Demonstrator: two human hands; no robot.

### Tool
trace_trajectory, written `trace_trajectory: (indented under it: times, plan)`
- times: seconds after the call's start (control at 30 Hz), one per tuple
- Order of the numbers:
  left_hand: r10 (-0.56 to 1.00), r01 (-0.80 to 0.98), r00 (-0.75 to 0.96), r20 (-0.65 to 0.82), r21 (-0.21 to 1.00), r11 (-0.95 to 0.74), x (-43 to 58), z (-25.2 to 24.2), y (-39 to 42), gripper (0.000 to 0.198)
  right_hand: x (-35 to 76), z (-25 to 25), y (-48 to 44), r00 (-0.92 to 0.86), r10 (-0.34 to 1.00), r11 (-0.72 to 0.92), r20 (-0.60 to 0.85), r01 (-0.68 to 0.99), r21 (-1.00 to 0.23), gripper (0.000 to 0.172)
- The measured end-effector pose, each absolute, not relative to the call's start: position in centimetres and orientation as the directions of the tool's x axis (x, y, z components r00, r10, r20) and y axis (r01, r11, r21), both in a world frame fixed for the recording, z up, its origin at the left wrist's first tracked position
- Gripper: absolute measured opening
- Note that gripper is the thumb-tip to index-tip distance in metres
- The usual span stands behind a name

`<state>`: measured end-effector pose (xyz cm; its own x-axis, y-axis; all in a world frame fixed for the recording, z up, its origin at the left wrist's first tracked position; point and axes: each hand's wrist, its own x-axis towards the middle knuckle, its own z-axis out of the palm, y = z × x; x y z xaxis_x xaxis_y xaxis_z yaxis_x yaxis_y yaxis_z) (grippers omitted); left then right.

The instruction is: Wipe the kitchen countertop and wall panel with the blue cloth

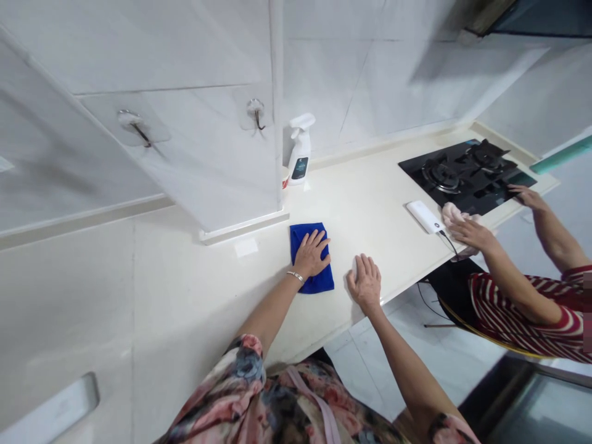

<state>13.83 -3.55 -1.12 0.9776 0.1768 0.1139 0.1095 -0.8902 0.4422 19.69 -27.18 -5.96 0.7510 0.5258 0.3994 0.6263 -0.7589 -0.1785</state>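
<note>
Your left hand (pixel 312 254) lies flat, fingers spread, on a blue microfibre cloth (pixel 317 282), pressing down without gripping it; the cloth sits on the cream countertop (pixel 222 290). Your right hand (pixel 364 283) rests open and empty on the counter, just beside the cloth. A white spray bottle (pixel 300 151) stands farther along by the wall. To your right, a co-worker's hand (pixel 472 234) touches a pale crumpled rag (pixel 456 216) near a black gas hob (pixel 457 176)

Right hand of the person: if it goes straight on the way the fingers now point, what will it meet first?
The right hand crosses bare countertop first, then probably meets the white spray bottle, though it may pass just to the bottle's right; depth is unclear.
</note>
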Motion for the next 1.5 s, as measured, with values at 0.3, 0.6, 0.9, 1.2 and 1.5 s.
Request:
trace_trajectory:
  times: [0.3, 0.6, 0.9, 1.2, 1.5]
  plan:
    - [0.268, 0.187, 0.955, 0.123, 0.451, -0.873, 14.7, -1.4, -0.6, 0.059, 19.9, -6.2, -27.2, 0.762, 0.520, -0.763, 0.386, 0.617, -0.192, 0.055]
    - [0.367, 0.270, 0.920, 0.138, 0.458, -0.847, 12.4, -1.3, 0.9, 0.059, 20.1, -6.6, -27.3, 0.749, 0.519, -0.754, 0.412, 0.628, -0.193, 0.053]
    - [0.441, 0.352, 0.888, 0.130, 0.425, -0.834, 8.2, -1.2, 2.9, 0.059, 20.2, -6.8, -27.8, 0.740, 0.524, -0.732, 0.422, 0.644, -0.222, 0.055]
    - [0.531, 0.444, 0.837, 0.130, 0.407, -0.799, 2.8, -1.0, 5.7, 0.058, 20.2, -7.1, -27.9, 0.739, 0.520, -0.717, 0.428, 0.650, -0.252, 0.056]
    - [0.597, 0.525, 0.795, 0.107, 0.372, -0.765, -2.4, -0.5, 8.2, 0.056, 20.2, -7.0, -27.9, 0.727, 0.515, -0.715, 0.454, 0.657, -0.241, 0.055]
